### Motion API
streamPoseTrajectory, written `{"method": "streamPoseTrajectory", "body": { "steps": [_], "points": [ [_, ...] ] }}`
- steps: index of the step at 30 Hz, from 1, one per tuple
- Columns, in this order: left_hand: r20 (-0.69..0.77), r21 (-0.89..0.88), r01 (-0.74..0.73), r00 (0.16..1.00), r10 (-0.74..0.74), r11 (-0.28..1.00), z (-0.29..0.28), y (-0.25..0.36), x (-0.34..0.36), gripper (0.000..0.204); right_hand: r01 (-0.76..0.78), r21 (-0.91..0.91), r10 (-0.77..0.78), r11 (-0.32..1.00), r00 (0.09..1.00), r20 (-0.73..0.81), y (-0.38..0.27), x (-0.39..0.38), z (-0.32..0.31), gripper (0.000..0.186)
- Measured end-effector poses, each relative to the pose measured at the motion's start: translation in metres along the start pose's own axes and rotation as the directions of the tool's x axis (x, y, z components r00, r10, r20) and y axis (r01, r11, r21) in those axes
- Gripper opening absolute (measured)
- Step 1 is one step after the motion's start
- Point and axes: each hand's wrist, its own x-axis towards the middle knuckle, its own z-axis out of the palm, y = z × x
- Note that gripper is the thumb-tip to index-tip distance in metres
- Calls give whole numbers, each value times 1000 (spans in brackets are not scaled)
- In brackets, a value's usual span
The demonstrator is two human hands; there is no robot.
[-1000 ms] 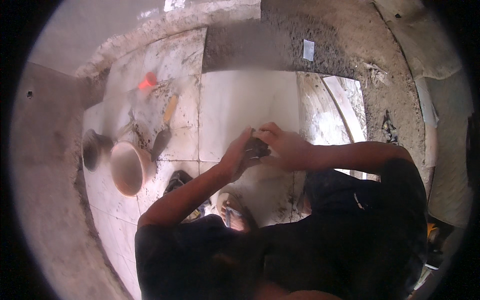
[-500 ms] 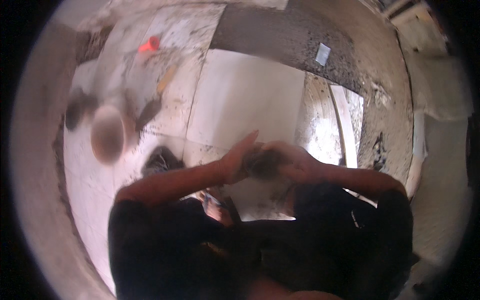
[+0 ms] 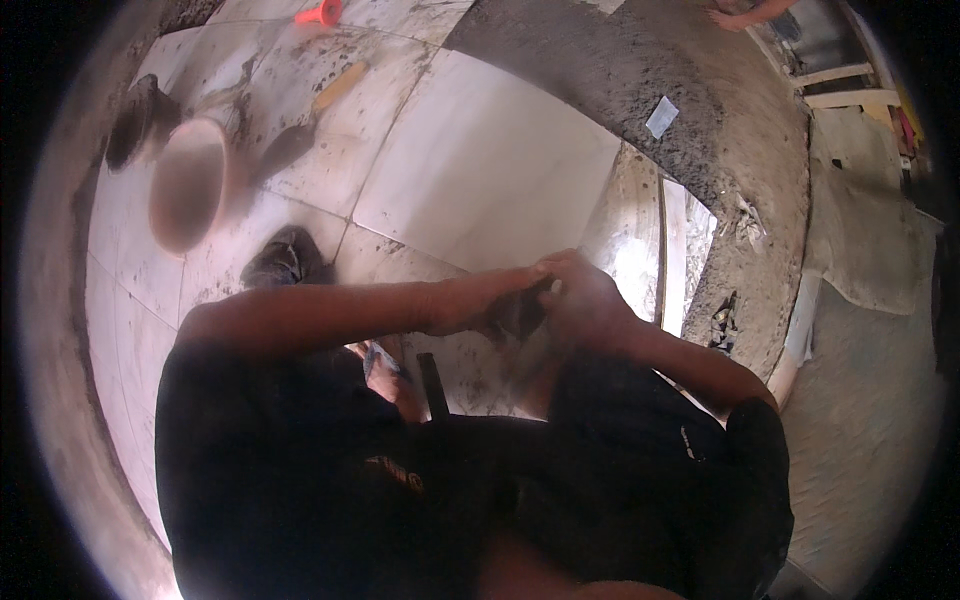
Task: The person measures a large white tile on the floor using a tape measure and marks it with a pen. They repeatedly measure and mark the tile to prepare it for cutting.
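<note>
1. Pale tiled floor [image 3: 140, 290] borders rough grey mortar [image 3: 590, 80], with 1 large, cleaner tile [image 3: 490, 150] ahead of the person.
2. Near the left side, a pale bucket [image 3: 187, 185] sits beside a dark container [image 3: 132, 120] (contents of both too blurred to tell), close to a trowel [image 3: 287, 150].
3. Since the earlier frame, the view has swung, and another person's hand [image 3: 735, 20] has appeared, upper right.
4. Left hand [image 3: 480, 300] and right hand [image 3: 585, 300] meet, fingers curled around a dark object [image 3: 518, 315] between them.
</note>
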Motion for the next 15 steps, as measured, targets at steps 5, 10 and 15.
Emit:
{"method": "streamPoseTrajectory", "body": {
  "steps": [5,10,15],
  "points": [
    [-36,64,20,999,-17,998,0,-6,1,73,122,-50,-124,991,991,-53,-13,1,0,42],
    [118,131,79,988,-95,988,-12,-15,5,79,0,65,-7,998,995,104,-21,10,-4,37],
    [120,92,78,989,-89,993,-2,-4,-7,71,-17,79,5,997,990,140,-21,11,-3,37]
  ]
}}
